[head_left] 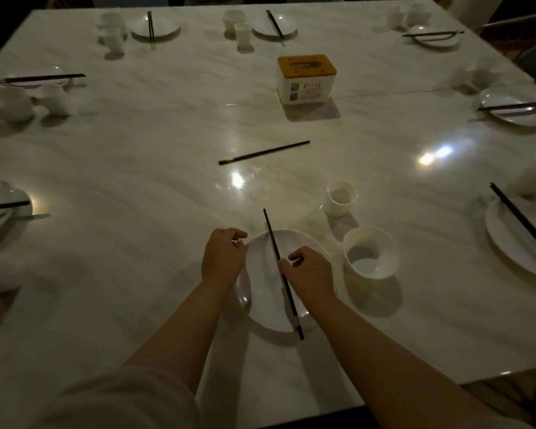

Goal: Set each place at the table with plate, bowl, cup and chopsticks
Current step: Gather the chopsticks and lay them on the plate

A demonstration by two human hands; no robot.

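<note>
Plate (268,292) sits at the near edge of the marble table (136,144), left hand (222,258) curled at its rim. Bowl (370,253) and cup (340,198) just right. Right hand (310,275) pinches one chopstick (274,246) over the plate; a spare chopstick (263,152) lies mid-table.

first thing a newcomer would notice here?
Probably the two hands at the near plate: the right hand pinches a dark chopstick lying across it, and the left hand is at its left rim. Next, a lone chopstick lies mid-table, with a yellow-topped box beyond it.
</note>
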